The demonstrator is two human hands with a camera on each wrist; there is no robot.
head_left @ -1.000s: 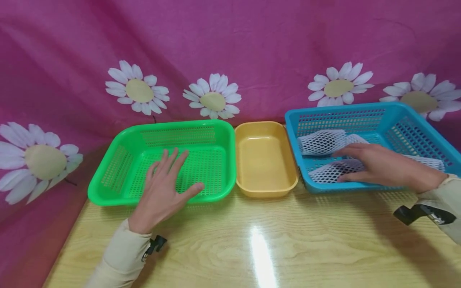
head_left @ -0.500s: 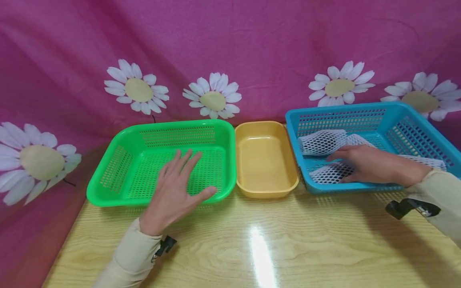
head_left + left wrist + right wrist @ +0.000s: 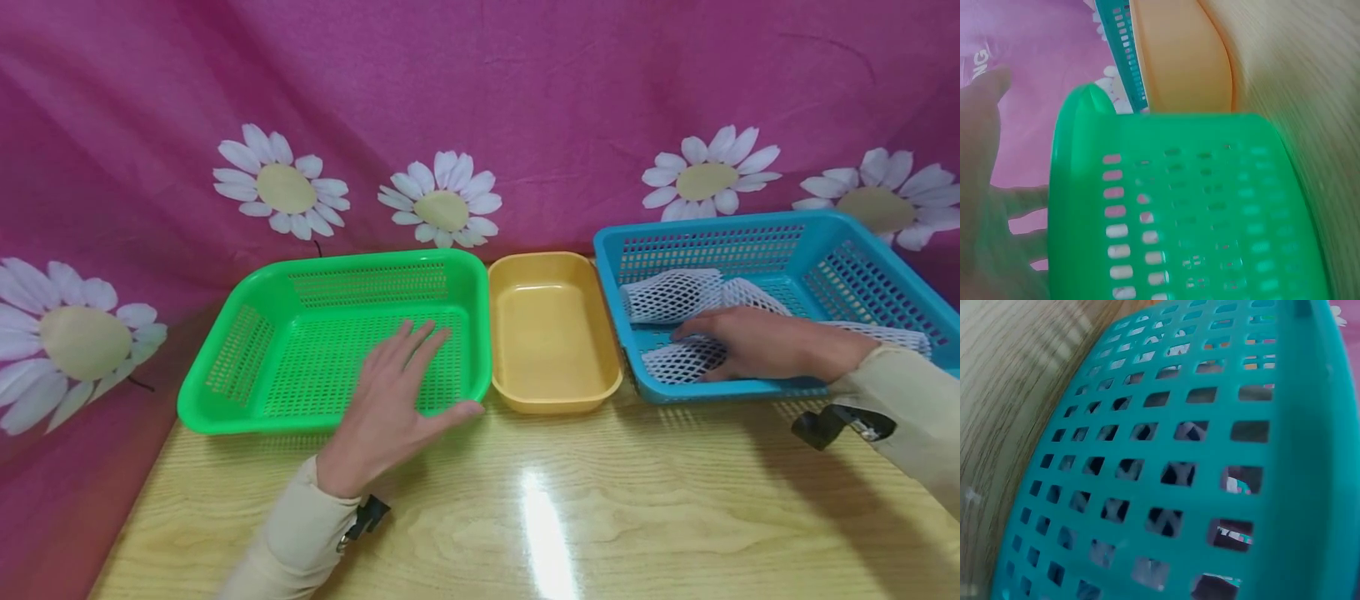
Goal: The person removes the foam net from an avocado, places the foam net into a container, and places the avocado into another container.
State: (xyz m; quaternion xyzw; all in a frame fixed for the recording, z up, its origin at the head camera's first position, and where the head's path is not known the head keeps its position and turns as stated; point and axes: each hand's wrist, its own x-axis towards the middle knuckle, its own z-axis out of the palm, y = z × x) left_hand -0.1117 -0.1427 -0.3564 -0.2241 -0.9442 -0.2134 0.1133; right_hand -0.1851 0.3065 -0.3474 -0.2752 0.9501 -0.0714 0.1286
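In the head view my left hand (image 3: 393, 408) hovers over the front rim of a green basket (image 3: 262, 425), fingers straight and spread, holding nothing. My right hand (image 3: 780, 342) reaches over the front rim of a blue basket (image 3: 750, 389). Its fingers and thumb curl round a white foam mesh sleeve (image 3: 678, 362) lying near the front wall; the palm hides part of it. Other white mesh sleeves (image 3: 671, 296) lie behind and to the right in that basket. In the right wrist view the basket wall (image 3: 1210, 450) covers most of the hand's work.
A yellow tray (image 3: 555, 333) stands between the two baskets. All three containers rest on a wood-grain table (image 3: 450, 517), close against a magenta cloth (image 3: 555, 108) printed with daisies.
My left hand has drifted right over the green basket's front rim. The right hand has shifted slightly left, and its fingers have closed in on the mesh sleeve.
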